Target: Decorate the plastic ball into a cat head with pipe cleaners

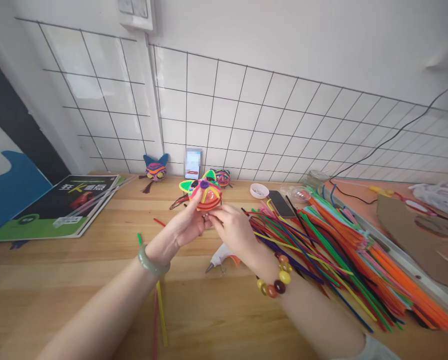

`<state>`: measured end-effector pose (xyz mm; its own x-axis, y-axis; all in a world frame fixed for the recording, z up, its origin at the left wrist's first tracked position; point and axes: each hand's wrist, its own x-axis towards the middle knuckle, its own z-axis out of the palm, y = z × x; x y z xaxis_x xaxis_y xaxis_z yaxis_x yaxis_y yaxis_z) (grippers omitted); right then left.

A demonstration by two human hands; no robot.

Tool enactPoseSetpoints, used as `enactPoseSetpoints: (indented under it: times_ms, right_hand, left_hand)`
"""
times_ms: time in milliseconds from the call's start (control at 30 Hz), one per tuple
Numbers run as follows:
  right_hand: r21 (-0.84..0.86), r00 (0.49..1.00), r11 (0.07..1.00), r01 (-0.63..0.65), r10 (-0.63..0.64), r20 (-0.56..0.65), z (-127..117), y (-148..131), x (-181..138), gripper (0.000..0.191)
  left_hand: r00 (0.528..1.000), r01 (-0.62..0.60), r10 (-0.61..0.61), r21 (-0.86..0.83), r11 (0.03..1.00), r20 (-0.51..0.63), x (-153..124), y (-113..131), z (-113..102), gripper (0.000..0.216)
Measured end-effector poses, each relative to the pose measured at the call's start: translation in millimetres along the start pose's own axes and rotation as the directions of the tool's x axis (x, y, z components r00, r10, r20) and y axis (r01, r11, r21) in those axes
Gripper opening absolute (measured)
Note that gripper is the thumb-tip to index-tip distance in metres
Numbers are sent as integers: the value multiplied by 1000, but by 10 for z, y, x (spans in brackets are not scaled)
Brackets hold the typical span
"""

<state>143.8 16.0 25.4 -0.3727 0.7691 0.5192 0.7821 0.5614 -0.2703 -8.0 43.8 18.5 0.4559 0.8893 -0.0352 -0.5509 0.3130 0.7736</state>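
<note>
My left hand (186,225) holds up a small colourful craft head (205,192) made of pipe cleaners, orange and pink with green-yellow ears, above the wooden table (77,280). My right hand (233,227) pinches at the lower edge of the same craft head, fingers closed together. A green bangle is on my left wrist and a beaded bracelet on my right. A white glue gun (220,256) lies on the table just beneath my right hand.
A big heap of coloured pipe cleaners (344,250) spreads over the right side. A phone (280,203), a white lid (259,190), two finished craft heads (155,171), a propped phone (193,163) and a book (59,205) lie around. Loose stems (161,310) lie near me.
</note>
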Motion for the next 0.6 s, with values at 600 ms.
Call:
enactPoseSetpoints:
  times_ms: [600]
  right_hand:
    - [361,952,930,63,53,-301,-443,-23,67,12]
  left_hand:
    - [984,-122,149,234,965,-100,-14,-117,78,40]
